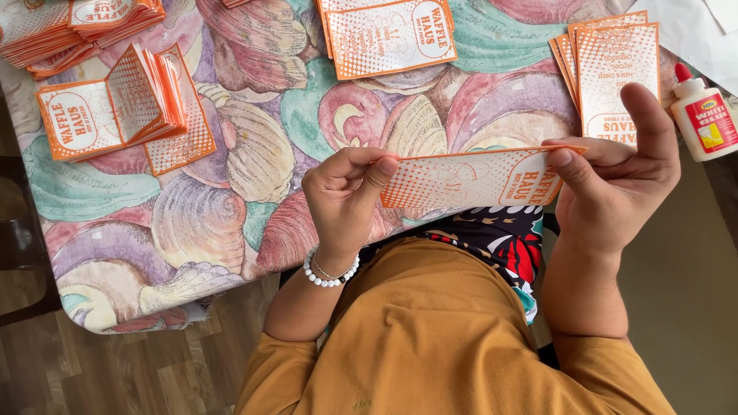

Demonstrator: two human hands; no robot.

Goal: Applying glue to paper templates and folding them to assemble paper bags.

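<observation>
An orange-and-white printed paper sleeve (469, 178) is held flat and level between both hands, just over the near edge of the table. My left hand (344, 201), with a white bead bracelet on the wrist, pinches its left end between thumb and fingers. My right hand (615, 184) grips its right end, the thumb raised above the paper's edge. The sleeve's far long edge looks slightly lifted, as if folded.
Stacks of the same orange printed sleeves lie on the shell-patterned tablecloth (254, 146): a folded pile (127, 107) at left, a heap (77, 27) at top left, flat ones (392, 34) at top centre and a fanned stack (615, 69) at right. A white glue bottle with red cap (701, 115) stands at far right.
</observation>
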